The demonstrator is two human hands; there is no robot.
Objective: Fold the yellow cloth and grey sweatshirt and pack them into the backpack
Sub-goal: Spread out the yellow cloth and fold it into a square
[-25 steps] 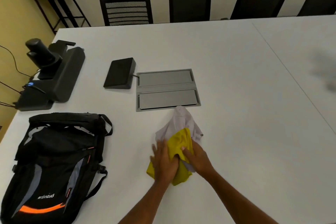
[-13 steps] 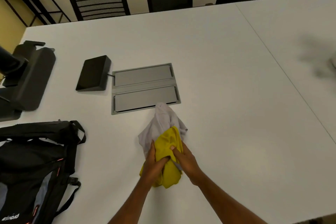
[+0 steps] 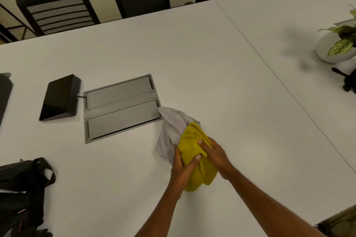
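A crumpled yellow cloth (image 3: pixel 189 140) lies bunched on top of a light grey sweatshirt (image 3: pixel 170 129) on the white table (image 3: pixel 221 75), just right of centre. My left hand (image 3: pixel 183 167) grips the yellow cloth from the left, thumb pressed into it. From the right, my right hand (image 3: pixel 213 153) closes on the same cloth. The grey sweatshirt sticks out to the upper left of the hands. The black backpack (image 3: pixel 21 188) lies at the lower left edge, only partly in view.
A grey cable hatch (image 3: pixel 119 106) is set into the table beside the clothes, with a black wedge-shaped box (image 3: pixel 59 97) to its left. A potted plant (image 3: pixel 339 44) and a small dark object (image 3: pixel 346 81) stand at the right. Black chairs (image 3: pixel 55 9) line the far edge.
The view has swung right, so the backpack has slid to the left edge and the plant has appeared. Both hands have tightened on the yellow cloth, bunching it more.
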